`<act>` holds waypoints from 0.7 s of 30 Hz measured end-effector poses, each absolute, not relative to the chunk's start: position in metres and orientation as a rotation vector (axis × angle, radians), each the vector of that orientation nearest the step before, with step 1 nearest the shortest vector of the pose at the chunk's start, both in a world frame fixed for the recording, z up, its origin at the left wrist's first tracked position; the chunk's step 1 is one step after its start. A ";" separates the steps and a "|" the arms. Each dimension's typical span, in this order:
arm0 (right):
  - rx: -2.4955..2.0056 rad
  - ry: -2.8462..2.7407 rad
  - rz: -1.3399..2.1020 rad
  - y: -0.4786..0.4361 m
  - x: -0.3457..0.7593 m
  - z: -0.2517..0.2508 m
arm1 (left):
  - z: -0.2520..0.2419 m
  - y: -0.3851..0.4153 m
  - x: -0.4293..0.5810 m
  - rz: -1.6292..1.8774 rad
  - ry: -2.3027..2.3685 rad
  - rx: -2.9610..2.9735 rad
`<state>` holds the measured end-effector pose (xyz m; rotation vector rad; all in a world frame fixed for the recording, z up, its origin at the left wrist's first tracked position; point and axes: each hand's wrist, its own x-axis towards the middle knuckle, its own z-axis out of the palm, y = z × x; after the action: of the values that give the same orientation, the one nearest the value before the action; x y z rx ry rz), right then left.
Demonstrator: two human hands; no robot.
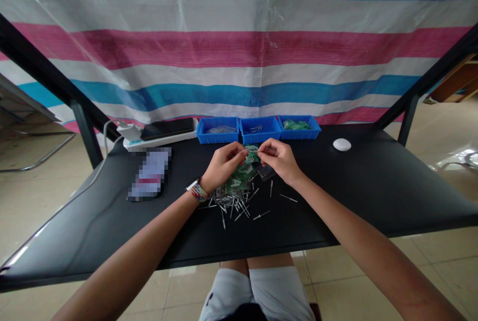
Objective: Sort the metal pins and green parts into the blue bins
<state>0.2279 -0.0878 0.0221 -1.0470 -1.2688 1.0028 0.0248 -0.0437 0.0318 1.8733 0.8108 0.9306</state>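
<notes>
My left hand (226,161) and my right hand (280,160) are close together over the middle of the black table, both with thumb and fingers pinched. Whatever is between their fingertips is too small to make out. Under and between them lies a heap of small green pieces (239,177), some looking like clear plastic. Silvery pop rivets (233,202) are piled at its near side, with several scattered to the right. A dark, see-through flat piece (266,172) lies below my right hand.
Behind the hands stand three blue bins: the left bin (217,138) holds clear bits, the middle bin (260,137) a few rivets, the right bin (300,133) green pieces. A power strip (160,138) carries a dark phone (168,128). A white mouse (341,145) sits right.
</notes>
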 end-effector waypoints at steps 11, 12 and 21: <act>-1.041 -1.140 1.134 -0.088 0.228 0.023 | 0.030 -0.043 0.025 1.019 0.797 1.916; -1.038 -1.125 1.145 -0.088 0.228 0.023 | 0.030 -0.043 0.025 1.018 0.800 1.919; -1.028 -1.084 0.963 -0.080 0.232 0.020 | 0.032 -0.042 0.024 0.997 0.809 1.899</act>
<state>0.2318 -0.0795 0.0195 -1.0283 -1.0841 0.9630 0.0245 -0.0425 0.0317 1.8993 0.8094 0.9965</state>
